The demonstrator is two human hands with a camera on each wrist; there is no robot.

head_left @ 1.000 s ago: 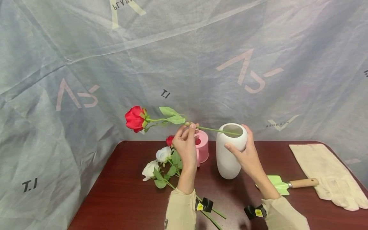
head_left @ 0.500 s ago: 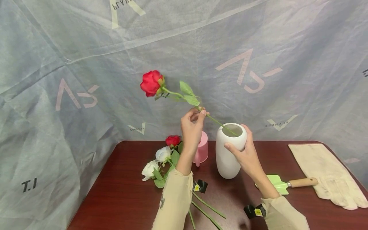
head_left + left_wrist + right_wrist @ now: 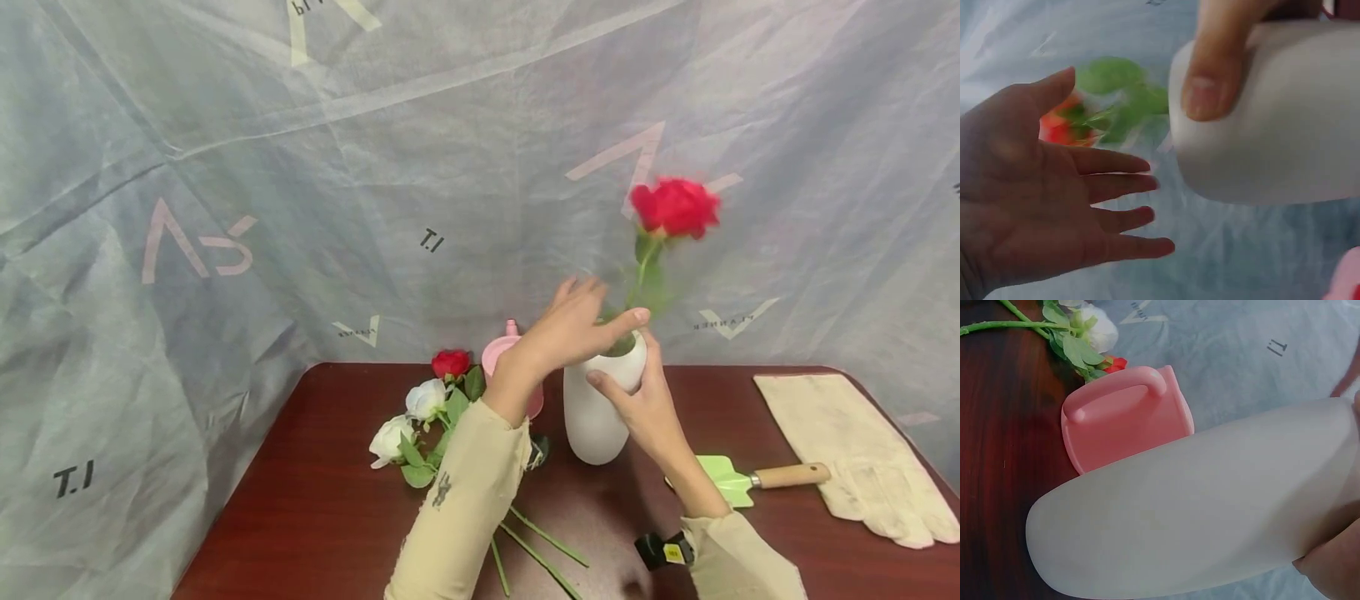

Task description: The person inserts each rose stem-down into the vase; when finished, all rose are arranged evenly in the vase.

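A white vase (image 3: 596, 417) is gripped near its rim by my right hand (image 3: 648, 408), thumb on the near side. The red rose (image 3: 677, 207) stands in the vase mouth with its bloom leaning right, slightly blurred. My left hand (image 3: 566, 329) is beside the mouth; in the left wrist view the left hand (image 3: 1054, 194) has its fingers spread and holds nothing, and the rose's leaves (image 3: 1122, 94) show behind it. The right wrist view has the vase (image 3: 1191, 506) across it, with part of the right hand (image 3: 1335, 565) at the edge.
A pink watering can (image 3: 535, 404) stands behind my left forearm. Left of it lie another red rose (image 3: 451, 363) and white roses (image 3: 426, 400), their stems reaching the front. A green trowel (image 3: 787, 477) and cream gloves (image 3: 847, 442) lie on the right.
The rose has swung from leaning left to standing in the vase, leaning right. My left hand has let go of its stem and moved right, down to the rim. The right hand keeps its grip.
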